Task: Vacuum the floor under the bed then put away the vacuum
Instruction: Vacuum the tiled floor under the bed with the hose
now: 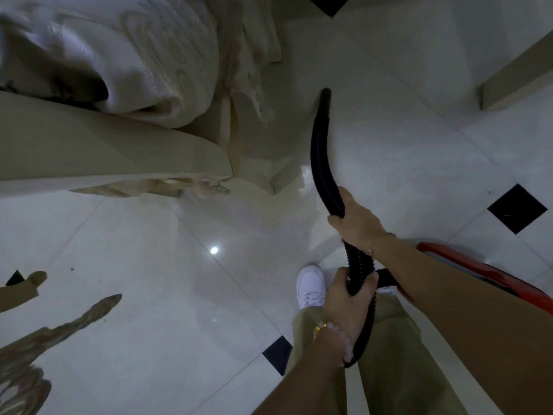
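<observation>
curving toward the bed (125,151), the black ribbed hose (321,151) sits clenched in both hands' grip.

Glossy white tiled floor (155,295) with black diamond insets — bed (104,151), white shoe (311,286) and red vacuum (478,274) on it.

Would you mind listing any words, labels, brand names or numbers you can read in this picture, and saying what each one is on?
None: no readable text shows anywhere.
The black hose, held by the right hand and the left hand, is plain.
The red vacuum body shows no label on its visible edge.
The white shoe shows no brand mark.
The bed frame carries only carved ornament, blurred.
</observation>
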